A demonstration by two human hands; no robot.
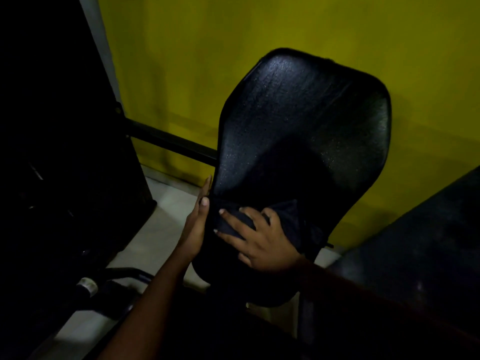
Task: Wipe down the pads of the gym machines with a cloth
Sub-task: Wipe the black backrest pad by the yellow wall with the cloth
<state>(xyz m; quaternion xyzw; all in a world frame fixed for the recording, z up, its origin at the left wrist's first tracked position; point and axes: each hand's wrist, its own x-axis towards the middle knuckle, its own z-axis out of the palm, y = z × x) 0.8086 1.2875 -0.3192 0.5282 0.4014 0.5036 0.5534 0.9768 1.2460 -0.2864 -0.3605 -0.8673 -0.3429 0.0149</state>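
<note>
A flat yellow painted wall (259,35) fills the far side of the scene. On the left stands a tall black machine frame (65,126), too dark to make out in detail. In the middle, tilted back toward the wall, is the large black textured vinyl pad (298,120), wide and rounded at its far end and narrowing toward the near end. At the near right lies a second dark padded surface (428,242). A pale tiled floor (161,229) shows between the frame and the pad, and a black metal bar (168,139) runs from the frame to the pad's left edge.

The dark crumpled cloth (293,222) lies on the narrow near part of the pad, bunched under the right hand (259,242). That hand's fingers (228,235) are spread and released, pressing the cloth flat against the vinyl. The left hand (194,227) rests along the pad's left edge, its fingers straight and together, touching the rim.
</note>
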